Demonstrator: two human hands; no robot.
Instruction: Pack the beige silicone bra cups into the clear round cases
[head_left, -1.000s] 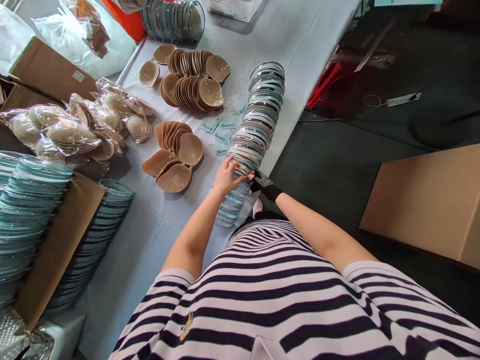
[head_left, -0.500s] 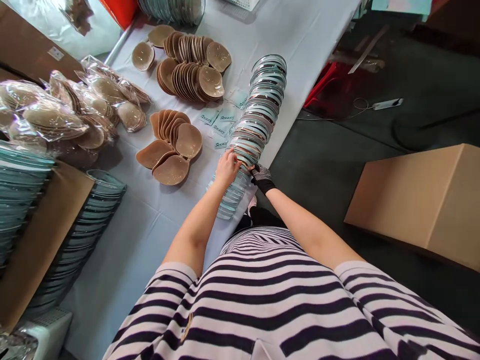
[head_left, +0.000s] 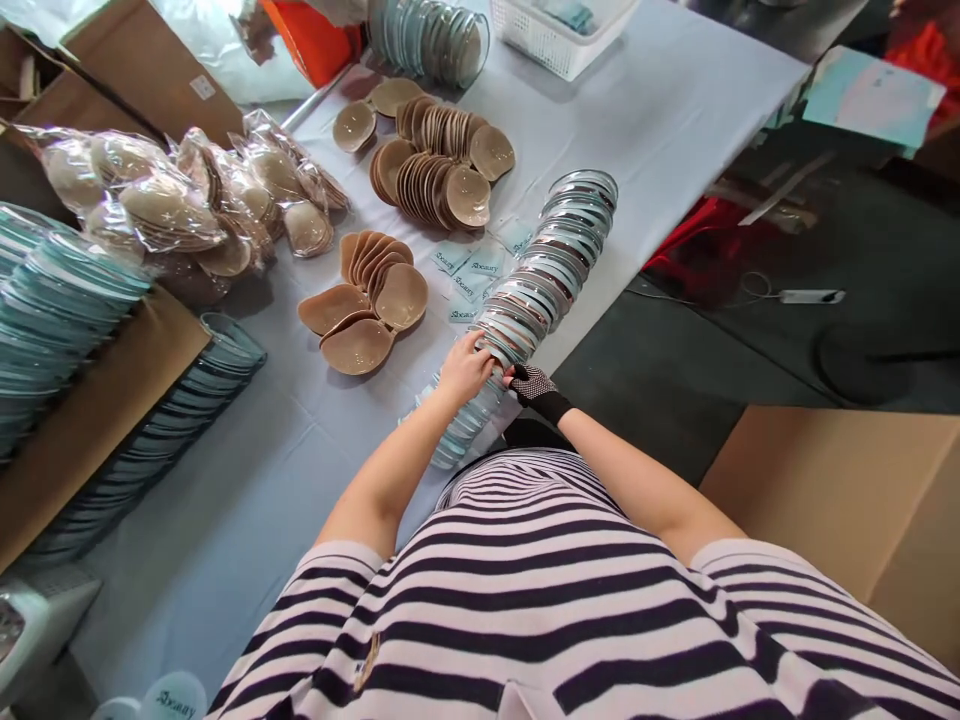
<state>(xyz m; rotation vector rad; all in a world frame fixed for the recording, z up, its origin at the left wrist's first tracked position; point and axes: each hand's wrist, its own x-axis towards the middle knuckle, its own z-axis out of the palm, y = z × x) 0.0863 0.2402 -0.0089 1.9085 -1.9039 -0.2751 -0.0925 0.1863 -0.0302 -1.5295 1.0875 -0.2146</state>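
A long row of clear round plastic cases (head_left: 574, 235) lies along the table edge, with tan linings showing between the shells. Both hands are at its near part. My bare left hand (head_left: 466, 368) has its fingers curled over one case from the left. Opposite it, my right hand (head_left: 534, 388), in a black fingerless-style dotted glove, pinches the case's right side. The held case is mostly hidden by my fingers. Nearer my body are more pale clear cases (head_left: 459, 440). Small printed cards (head_left: 472, 285) lie left of the row.
Tan bra cups (head_left: 401, 295) lie fanned left of the row, with more stacked cups (head_left: 431, 190) behind. Bagged cups (head_left: 172, 210) and stacked clear cases (head_left: 67, 310) fill the left side. A white basket (head_left: 570, 50) stands at the back. A cardboard box (head_left: 832, 490) is at right.
The view has swung, showing more of the white basket and the table's far side. Both hands remain together at the case row, with only slight finger movement.
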